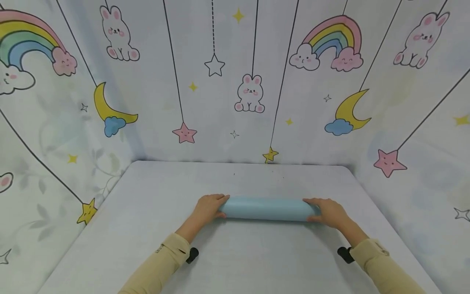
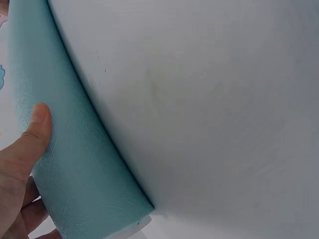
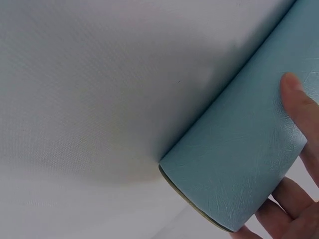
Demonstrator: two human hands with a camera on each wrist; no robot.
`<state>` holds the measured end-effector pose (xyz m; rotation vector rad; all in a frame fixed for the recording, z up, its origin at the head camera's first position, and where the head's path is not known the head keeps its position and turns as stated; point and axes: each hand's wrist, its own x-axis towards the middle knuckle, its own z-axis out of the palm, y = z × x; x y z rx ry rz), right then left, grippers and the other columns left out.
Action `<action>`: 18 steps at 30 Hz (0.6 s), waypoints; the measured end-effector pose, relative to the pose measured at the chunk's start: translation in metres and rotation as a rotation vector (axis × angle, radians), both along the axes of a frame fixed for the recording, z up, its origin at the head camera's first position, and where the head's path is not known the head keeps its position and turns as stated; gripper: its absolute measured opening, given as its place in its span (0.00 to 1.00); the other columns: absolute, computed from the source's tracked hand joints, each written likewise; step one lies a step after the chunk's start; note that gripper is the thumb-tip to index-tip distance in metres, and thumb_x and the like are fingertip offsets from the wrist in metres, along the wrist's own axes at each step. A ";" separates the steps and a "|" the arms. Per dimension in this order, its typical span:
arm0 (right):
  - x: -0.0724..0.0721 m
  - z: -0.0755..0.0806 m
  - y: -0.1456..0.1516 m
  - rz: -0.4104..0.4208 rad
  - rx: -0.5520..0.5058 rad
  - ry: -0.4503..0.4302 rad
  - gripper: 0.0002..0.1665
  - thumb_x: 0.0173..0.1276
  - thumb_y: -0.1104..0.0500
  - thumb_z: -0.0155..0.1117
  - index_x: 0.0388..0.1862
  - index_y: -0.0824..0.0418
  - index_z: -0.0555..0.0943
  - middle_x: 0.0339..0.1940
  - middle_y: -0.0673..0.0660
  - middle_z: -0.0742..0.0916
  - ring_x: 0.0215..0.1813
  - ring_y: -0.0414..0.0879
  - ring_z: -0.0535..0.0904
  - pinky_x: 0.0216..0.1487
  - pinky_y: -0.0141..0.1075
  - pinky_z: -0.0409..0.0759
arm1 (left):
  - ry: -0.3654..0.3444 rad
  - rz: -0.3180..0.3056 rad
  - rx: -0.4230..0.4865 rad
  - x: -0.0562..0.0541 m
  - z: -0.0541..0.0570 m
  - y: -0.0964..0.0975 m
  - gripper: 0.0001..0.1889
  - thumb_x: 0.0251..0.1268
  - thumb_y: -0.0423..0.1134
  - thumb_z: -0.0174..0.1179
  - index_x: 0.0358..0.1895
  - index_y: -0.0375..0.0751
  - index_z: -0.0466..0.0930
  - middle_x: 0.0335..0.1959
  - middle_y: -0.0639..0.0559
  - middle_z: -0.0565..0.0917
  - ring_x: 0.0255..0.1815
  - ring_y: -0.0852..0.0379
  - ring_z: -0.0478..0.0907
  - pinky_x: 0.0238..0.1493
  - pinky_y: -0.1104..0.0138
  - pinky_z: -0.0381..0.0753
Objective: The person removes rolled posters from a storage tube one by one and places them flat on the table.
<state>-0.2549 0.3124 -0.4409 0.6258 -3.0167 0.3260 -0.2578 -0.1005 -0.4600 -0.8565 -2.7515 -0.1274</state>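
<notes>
A light-blue roll (image 1: pixel 269 208) with a finely creased, leather-like surface lies crosswise on the white table. My left hand (image 1: pixel 207 209) holds its left end, thumb on the near side and fingers over the far side. At the other end my right hand (image 1: pixel 331 213) grips it the same way. In the left wrist view the thumb lies along the roll (image 2: pixel 82 144), and a pale edge shows at its end. The right wrist view shows the roll's (image 3: pixel 229 154) other end with a thin tan rim, the right thumb pressing on its surface.
The white table (image 1: pixel 176 179) reaches back to a cloth backdrop (image 1: pixel 154 90) printed with rabbits, rainbows, moons and stars, which also hangs along both sides. Black wrist devices sit by the left cuff (image 1: pixel 175 246) and the right cuff (image 1: pixel 370 250).
</notes>
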 end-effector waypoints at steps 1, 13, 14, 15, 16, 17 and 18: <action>0.001 0.001 0.000 0.001 0.002 -0.001 0.38 0.47 0.45 0.73 0.57 0.58 0.76 0.52 0.65 0.80 0.47 0.63 0.78 0.41 0.54 0.75 | 0.001 -0.002 0.002 0.001 0.001 0.000 0.35 0.44 0.54 0.66 0.58 0.43 0.73 0.51 0.47 0.79 0.48 0.48 0.77 0.46 0.58 0.75; 0.009 0.000 0.003 0.007 0.018 0.028 0.38 0.45 0.46 0.74 0.56 0.58 0.77 0.49 0.65 0.82 0.44 0.61 0.79 0.38 0.52 0.76 | -0.001 0.010 -0.012 0.009 0.000 0.006 0.35 0.44 0.55 0.66 0.59 0.45 0.73 0.52 0.49 0.79 0.50 0.50 0.77 0.47 0.58 0.75; 0.009 0.000 0.004 0.009 0.025 0.034 0.38 0.45 0.46 0.75 0.56 0.58 0.77 0.49 0.65 0.82 0.44 0.61 0.79 0.38 0.52 0.77 | 0.004 0.009 -0.012 0.009 0.000 0.007 0.35 0.44 0.55 0.66 0.58 0.45 0.73 0.51 0.49 0.79 0.50 0.51 0.77 0.47 0.58 0.75; 0.010 0.000 0.003 0.009 0.026 0.038 0.38 0.44 0.47 0.75 0.55 0.58 0.77 0.49 0.64 0.82 0.44 0.61 0.79 0.38 0.52 0.77 | 0.010 0.009 -0.012 0.009 -0.001 0.007 0.35 0.44 0.55 0.66 0.58 0.45 0.74 0.51 0.49 0.79 0.49 0.51 0.77 0.47 0.58 0.75; 0.010 0.000 0.003 0.013 0.030 0.045 0.38 0.44 0.47 0.75 0.55 0.59 0.77 0.49 0.64 0.82 0.44 0.61 0.79 0.37 0.51 0.77 | 0.016 0.009 -0.013 0.009 -0.001 0.007 0.35 0.44 0.55 0.66 0.58 0.45 0.74 0.51 0.49 0.79 0.50 0.51 0.77 0.47 0.58 0.75; 0.010 0.000 0.002 0.013 0.032 0.051 0.38 0.44 0.48 0.75 0.55 0.59 0.77 0.49 0.64 0.82 0.44 0.61 0.79 0.37 0.51 0.77 | 0.020 0.010 -0.014 0.009 -0.002 0.007 0.35 0.44 0.55 0.66 0.58 0.45 0.74 0.51 0.49 0.79 0.50 0.51 0.77 0.47 0.58 0.75; 0.011 0.000 0.002 0.014 0.035 0.056 0.38 0.43 0.49 0.75 0.55 0.59 0.77 0.49 0.64 0.82 0.44 0.61 0.79 0.37 0.51 0.77 | 0.023 0.008 -0.010 0.010 -0.002 0.008 0.34 0.44 0.55 0.66 0.58 0.45 0.74 0.51 0.49 0.79 0.50 0.51 0.77 0.47 0.58 0.75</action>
